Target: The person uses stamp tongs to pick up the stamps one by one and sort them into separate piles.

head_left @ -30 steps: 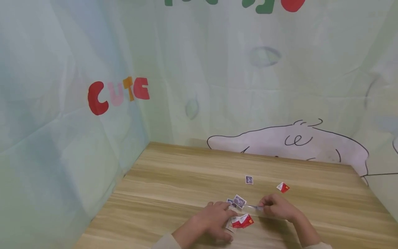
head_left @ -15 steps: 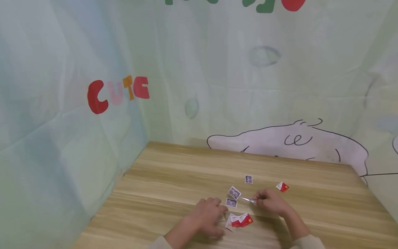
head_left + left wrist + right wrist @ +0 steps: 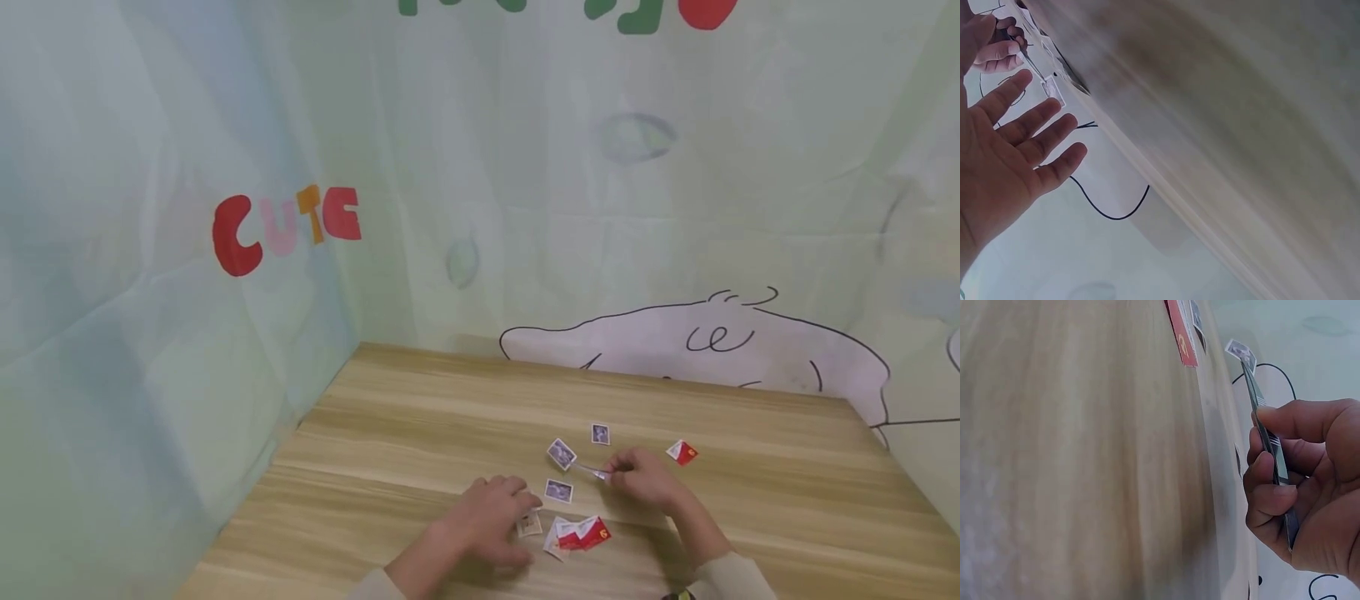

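My right hand (image 3: 643,477) pinches a pair of metal tweezers (image 3: 1272,444) between thumb and fingers. At the tweezers' tip a small purple-grey stamp (image 3: 561,454) is held above the table, also seen as a tilted stamp (image 3: 1241,350) in the right wrist view. My left hand (image 3: 487,521) has its fingers spread, low over the table beside a beige stamp (image 3: 529,523) that it partly covers. In the left wrist view the left palm (image 3: 1007,169) shows nothing in it. Another purple-grey stamp (image 3: 558,491) lies between the hands.
Overlapping red-and-white stamps (image 3: 587,533) lie on a pale stamp (image 3: 553,543) near the front. Farther back are a purple-grey stamp (image 3: 600,434) and a red-and-white stamp (image 3: 682,452). The wooden table (image 3: 420,417) meets printed cloth walls (image 3: 480,167).
The right hand has moved the tweezers and their stamp up and left, away from the purple-grey stamp below. The left hand has drawn back left, uncovering the beige stamp.
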The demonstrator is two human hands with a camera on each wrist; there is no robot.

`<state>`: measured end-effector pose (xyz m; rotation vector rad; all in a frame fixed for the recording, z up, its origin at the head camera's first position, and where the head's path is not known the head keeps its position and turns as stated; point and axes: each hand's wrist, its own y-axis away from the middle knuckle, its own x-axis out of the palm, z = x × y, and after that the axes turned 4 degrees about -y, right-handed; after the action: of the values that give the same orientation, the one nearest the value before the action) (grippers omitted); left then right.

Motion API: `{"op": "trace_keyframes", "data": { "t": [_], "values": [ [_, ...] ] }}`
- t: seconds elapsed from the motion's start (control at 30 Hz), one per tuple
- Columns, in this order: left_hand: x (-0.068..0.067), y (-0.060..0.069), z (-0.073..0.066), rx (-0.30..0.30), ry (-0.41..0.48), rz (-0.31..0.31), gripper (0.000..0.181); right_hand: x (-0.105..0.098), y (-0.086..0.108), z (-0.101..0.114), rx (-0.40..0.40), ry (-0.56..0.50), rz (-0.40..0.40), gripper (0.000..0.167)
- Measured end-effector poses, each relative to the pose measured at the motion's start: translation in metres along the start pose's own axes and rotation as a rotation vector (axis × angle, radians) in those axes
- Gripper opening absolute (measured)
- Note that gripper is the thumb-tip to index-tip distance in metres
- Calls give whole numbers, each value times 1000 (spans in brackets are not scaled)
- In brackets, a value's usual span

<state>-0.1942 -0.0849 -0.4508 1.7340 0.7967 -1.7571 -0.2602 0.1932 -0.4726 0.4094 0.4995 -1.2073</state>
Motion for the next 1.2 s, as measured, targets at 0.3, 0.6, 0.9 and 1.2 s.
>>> {"op": "trace_keyframes", "data": {
  "t": [0.3,0.6,0.9,1.2],
  "values": [
    [-1,-2,7,-38,35,39,67,-4,-1,-4,31,-39,-33,11],
    [-3,0,12,-62,70,48,67,-13,0,-10,52,-97,-92,12],
    [-1,10,16,-93,118,74,63,-16,2,-15,109,-141,-127,9],
    [-1,15,14,-146,159,125,65,-22,3,-16,140,-130,-152,10]
  ]
}}
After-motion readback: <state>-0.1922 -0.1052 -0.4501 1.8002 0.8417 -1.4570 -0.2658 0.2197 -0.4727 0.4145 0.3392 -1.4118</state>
